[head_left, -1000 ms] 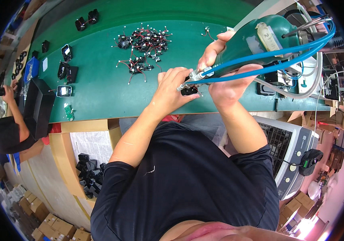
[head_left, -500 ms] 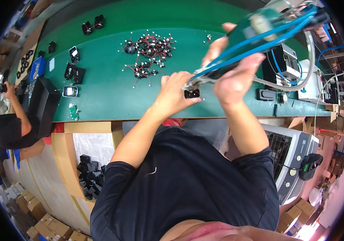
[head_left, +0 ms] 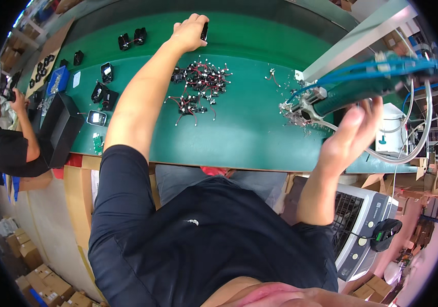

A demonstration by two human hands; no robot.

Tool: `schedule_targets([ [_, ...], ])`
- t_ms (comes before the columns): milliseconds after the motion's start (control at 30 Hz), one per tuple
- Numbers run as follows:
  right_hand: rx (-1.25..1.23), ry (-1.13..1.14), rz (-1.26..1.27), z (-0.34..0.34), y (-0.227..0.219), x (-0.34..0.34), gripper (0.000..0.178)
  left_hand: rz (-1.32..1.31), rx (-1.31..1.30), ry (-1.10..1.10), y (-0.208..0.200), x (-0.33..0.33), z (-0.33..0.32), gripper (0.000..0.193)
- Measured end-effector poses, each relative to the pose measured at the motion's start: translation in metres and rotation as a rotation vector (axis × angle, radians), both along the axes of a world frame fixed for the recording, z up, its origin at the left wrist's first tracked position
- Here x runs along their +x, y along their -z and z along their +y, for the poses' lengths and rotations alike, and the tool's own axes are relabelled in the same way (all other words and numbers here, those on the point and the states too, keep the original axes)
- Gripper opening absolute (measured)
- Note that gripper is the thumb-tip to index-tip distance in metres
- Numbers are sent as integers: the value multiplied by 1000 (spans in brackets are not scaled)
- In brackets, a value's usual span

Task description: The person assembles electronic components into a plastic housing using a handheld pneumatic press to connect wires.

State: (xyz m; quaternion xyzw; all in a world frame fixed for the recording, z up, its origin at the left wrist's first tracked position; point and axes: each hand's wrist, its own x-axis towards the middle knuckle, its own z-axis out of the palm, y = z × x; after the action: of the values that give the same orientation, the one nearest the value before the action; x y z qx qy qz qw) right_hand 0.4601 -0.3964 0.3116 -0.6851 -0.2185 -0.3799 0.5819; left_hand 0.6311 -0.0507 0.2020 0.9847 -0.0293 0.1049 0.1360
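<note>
My left hand [head_left: 188, 35] reaches far across the green bench, its fingers closed on a small black housing [head_left: 205, 33]; most of that part is hidden behind the fingers. At the right, my right hand [head_left: 349, 135] is blurred, its fingers spread with nothing in them. Just beyond it hangs a green powered screwdriver [head_left: 354, 96] with blue air hoses and a metal tip assembly, which my fingers lie close to; whether they touch I cannot tell. Between the hands lies a pile of small black parts with red wires and white connectors [head_left: 203, 79].
Black housings [head_left: 139, 36] stand at the back left, and more sit nearer along with a green circuit board [head_left: 97, 144]. A blue bin [head_left: 58, 80] and black tray [head_left: 62, 130] stand beside a co-worker [head_left: 11, 128]. A grey metal post [head_left: 359, 38] rises at the right.
My left hand has moved from the screwdriver tip to the far side of the bench, carrying the black housing. My right hand has let go of the screwdriver, which has swung right.
</note>
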Motion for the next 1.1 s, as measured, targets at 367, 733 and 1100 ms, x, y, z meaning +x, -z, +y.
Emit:
schedule_targets([
  [367,-904,-365,156,99,137,14,29,-221,-176,87,-28,-125,30,50],
  [733,-792,-533,616,99,150,38,26,246,-390,-1134,78,-651,135,30],
  [1100,-596,-407,803,98,144,15,27,906,318,-1184,159,-642,23,55],
])
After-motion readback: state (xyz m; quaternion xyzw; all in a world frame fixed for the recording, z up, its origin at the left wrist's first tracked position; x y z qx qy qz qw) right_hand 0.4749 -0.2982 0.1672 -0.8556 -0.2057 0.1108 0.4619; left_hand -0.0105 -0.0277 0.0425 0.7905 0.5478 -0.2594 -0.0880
